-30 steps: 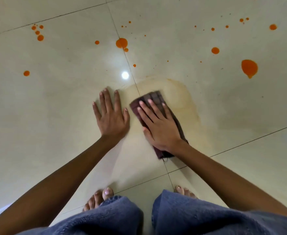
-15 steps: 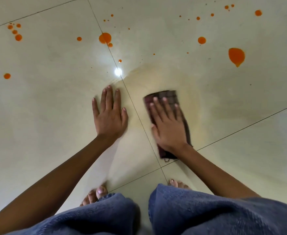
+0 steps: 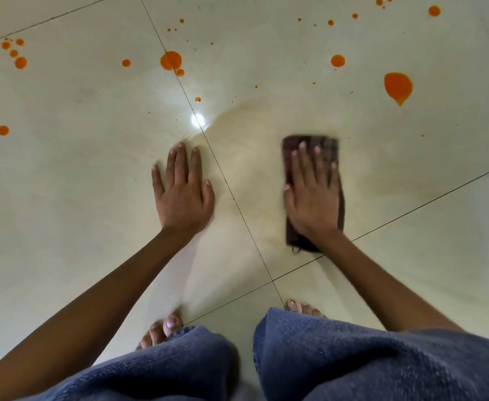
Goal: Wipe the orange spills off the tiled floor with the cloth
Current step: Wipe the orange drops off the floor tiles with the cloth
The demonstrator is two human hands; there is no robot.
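1. Over the last second the dark maroon checked cloth, folded into a long pad (image 3: 328, 144), has slid towards 3 o'clock. It was close beside the left grip (image 3: 184, 198), near the dark grout line. It now lies well to the right of that line and well apart from that grip, with its edges blurred by the sweep.
2. The left grip has stayed planted on the glossy cream tiled floor (image 3: 78, 183), palm down with straight fingers. It holds nothing and looks like a prop for the body.
3. The pale yellowish wet film (image 3: 252, 134) now reaches from the grout line to beyond the cloth. I judge that the stroke thins old residue and lifts no fresh drops, since no solid orange lies in its path.
4. The right grip (image 3: 312, 198) lies flat on top of the cloth, fingers straight and spread. It presses the cloth down without curling round it. Cloth shows past the fingertips at 12 o'clock, along the little-finger side at 3 o'clock and below the wrist at 6 o'clock.
5. Most of the task remains. From the cloth, the large teardrop-shaped orange blot (image 3: 398, 86) sits at 1 o'clock and a round orange spot (image 3: 338, 61) at 12 o'clock. The round orange blot on the grout line (image 3: 171, 60) sits between 10 and 11 o'clock. All are untouched.
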